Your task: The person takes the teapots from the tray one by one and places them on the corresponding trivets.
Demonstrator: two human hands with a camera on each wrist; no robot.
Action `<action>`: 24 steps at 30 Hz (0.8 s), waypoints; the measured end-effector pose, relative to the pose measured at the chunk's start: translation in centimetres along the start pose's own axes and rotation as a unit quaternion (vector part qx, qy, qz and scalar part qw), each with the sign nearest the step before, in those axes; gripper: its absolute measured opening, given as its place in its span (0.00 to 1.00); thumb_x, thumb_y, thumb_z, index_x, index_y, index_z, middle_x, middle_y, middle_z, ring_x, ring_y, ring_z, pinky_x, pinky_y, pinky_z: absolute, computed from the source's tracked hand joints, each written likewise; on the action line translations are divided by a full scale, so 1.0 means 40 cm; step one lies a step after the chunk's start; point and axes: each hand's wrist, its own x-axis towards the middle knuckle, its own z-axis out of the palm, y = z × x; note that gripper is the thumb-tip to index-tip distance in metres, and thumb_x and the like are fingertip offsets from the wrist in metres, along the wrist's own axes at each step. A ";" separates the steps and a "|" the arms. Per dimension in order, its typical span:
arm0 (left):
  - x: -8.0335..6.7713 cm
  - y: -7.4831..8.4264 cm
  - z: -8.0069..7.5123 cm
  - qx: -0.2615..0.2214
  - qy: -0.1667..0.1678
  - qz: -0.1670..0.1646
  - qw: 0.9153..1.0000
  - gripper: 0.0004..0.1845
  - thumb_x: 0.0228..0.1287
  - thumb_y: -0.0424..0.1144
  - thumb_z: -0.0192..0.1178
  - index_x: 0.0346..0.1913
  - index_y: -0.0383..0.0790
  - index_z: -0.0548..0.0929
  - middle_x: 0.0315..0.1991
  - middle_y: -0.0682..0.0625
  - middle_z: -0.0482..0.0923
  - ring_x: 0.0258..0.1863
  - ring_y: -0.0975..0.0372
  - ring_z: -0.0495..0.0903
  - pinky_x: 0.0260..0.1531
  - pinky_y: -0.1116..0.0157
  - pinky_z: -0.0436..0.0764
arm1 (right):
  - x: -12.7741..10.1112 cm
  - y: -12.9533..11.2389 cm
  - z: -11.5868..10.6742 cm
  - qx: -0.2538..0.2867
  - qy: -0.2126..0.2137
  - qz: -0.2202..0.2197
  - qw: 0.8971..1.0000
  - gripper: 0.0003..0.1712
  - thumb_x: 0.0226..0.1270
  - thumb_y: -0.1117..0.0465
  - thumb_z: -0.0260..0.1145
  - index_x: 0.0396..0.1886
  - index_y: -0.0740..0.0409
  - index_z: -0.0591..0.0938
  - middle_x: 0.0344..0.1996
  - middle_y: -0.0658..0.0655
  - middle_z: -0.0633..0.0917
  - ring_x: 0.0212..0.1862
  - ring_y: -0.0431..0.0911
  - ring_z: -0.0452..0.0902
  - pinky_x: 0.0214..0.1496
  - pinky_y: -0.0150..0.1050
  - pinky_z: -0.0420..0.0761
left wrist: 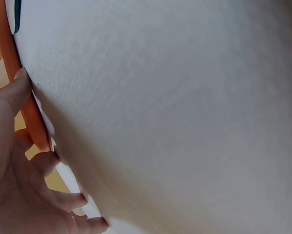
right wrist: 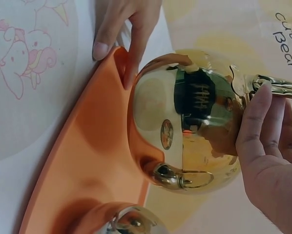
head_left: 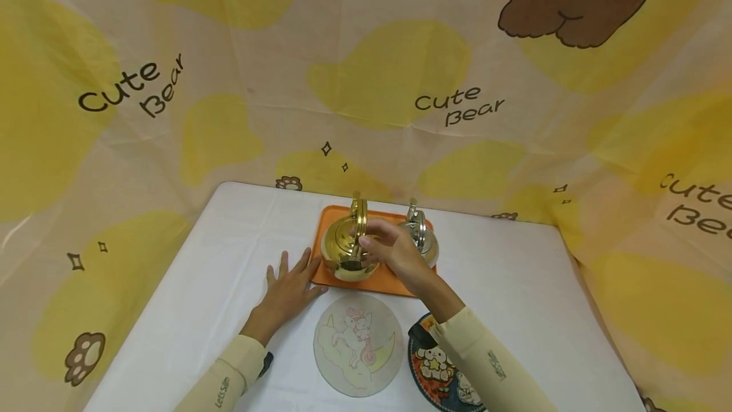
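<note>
A shiny gold kettle (head_left: 350,269) stands over the left part of an orange tray (head_left: 386,283). My right hand (head_left: 400,254) grips its upright arched handle, thumb and fingers pinching it in the right wrist view. In that view the gold kettle (right wrist: 153,105) shows a small round sticker and a short spout. My left hand (head_left: 288,294) lies on the white cloth with fingers spread, at the tray's near left corner. From the left wrist, the left hand (left wrist: 19,180) has its thumb and index finger against the tray's orange rim (left wrist: 36,124).
A silver kettle (head_left: 427,248) stands on the tray's right side, partly behind my right hand. Nearer me lie a pale round mat (head_left: 357,361) with a pink drawing and a dark round mat (head_left: 426,377) with cartoon figures, partly under my right sleeve. A printed curtain (head_left: 366,81) hangs behind the table.
</note>
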 end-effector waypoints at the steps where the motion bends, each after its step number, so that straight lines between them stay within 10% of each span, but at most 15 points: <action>1: 0.000 0.000 0.000 0.001 0.000 -0.001 1.000 0.42 0.74 0.60 0.62 0.83 0.44 0.65 0.84 0.39 0.55 0.79 0.22 0.45 0.67 0.17 0.49 | -0.002 -0.001 0.000 0.000 -0.002 -0.002 1.000 0.20 0.81 0.64 0.63 0.66 0.67 0.79 0.61 0.65 0.84 0.54 0.48 0.84 0.51 0.51 0.89; 24: -0.008 0.005 -0.004 -0.004 0.011 -0.001 1.000 0.41 0.74 0.60 0.62 0.82 0.44 0.66 0.84 0.38 0.57 0.79 0.22 0.46 0.67 0.18 0.49 | -0.067 -0.029 0.002 0.020 -0.009 0.021 1.000 0.21 0.78 0.65 0.66 0.66 0.68 0.78 0.61 0.67 0.84 0.52 0.49 0.85 0.45 0.45 0.90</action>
